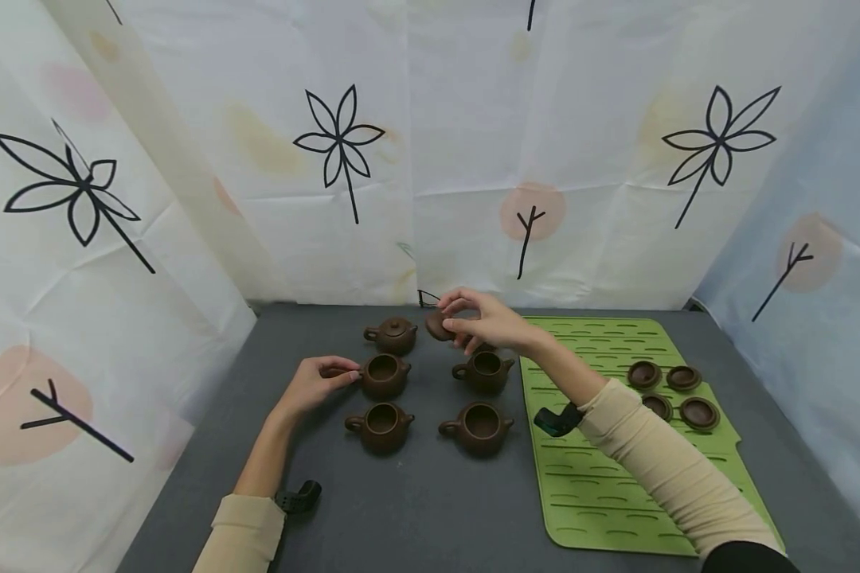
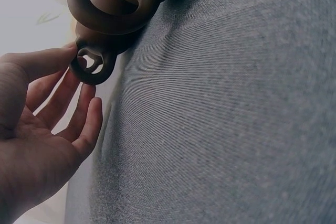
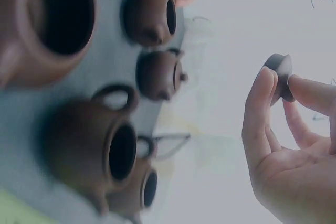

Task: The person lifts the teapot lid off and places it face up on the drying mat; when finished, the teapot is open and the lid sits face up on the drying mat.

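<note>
Thumb and fingers of my left hand pinch the handle of the brown teapot in the middle of the left row, which stands uncovered on the table. Raised at the back, my right hand pinches a round brown teapot lid by its edges. That lid is held up off the table, between the lidded teapot at the back left and the uncovered back right teapot. In the head view the right hand mostly hides the back right teapot.
Uncovered teapots stand front left, middle right and front right. On the right lies a green ridged mat bearing several lids, partly under the right forearm. A patterned cloth hangs behind the grey table.
</note>
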### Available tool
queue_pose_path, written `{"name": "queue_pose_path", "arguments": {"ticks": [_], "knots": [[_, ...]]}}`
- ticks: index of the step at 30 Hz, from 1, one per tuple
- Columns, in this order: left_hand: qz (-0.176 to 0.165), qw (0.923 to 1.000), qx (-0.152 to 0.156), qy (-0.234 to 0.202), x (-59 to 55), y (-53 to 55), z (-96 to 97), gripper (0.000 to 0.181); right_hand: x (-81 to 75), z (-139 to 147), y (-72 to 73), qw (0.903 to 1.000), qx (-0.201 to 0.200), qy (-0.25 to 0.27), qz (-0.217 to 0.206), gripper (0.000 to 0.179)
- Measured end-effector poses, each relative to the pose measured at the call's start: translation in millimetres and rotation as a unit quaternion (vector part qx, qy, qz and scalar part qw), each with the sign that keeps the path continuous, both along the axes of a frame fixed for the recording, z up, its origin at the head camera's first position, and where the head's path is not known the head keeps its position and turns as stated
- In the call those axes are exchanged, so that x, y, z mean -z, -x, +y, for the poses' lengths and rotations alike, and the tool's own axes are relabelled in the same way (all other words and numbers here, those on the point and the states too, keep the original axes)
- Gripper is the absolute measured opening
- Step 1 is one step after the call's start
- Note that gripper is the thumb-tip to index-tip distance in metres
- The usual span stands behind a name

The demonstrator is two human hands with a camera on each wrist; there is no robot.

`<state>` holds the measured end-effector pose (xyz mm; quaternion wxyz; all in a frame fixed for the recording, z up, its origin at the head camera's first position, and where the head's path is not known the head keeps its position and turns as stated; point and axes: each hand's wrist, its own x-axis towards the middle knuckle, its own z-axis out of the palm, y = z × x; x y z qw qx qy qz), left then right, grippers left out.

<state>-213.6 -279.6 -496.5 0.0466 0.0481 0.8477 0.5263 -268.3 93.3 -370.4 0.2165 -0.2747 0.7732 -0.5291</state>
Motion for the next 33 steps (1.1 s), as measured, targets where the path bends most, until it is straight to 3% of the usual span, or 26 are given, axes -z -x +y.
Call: {"name": "queue_pose_path", "arguments": {"ticks": [5, 13, 17, 27, 33], "knots": [[-0.001, 1.0000, -0.003, 0.007, -1.1, 0.0, 1.6, 0.025, -4.4, 46.0, -2.9, 0.9996, -0.009, 0.023, -0.011, 0.051], [0.001, 0.9999, -0.004, 0.013, -3.6, -1.0, 2.1, 0.026, 4.4, 112.3, -9.2, 0.9951, 0.004, 0.082, -0.054, 0.048], [-0.001, 0.9999, -0.003, 0.010, -3.4, -1.4, 2.9, 0.026, 11.4, 139.9, -16.8, 0.9935, 0.018, 0.099, -0.054, 0.044], [-0.002, 0.9999, -0.007, 0.008, -3.8, -2.8, 4.6, 0.025, 28.7, 190.0, -43.0, 0.9953, 0.085, 0.045, -0.004, 0.051], [-0.003, 0.9999, -0.008, 0.006, -3.2, -2.0, 4.4, 0.025, 40.6, 215.8, -53.8, 0.9937, 0.112, -0.003, -0.003, 0.063]]}}
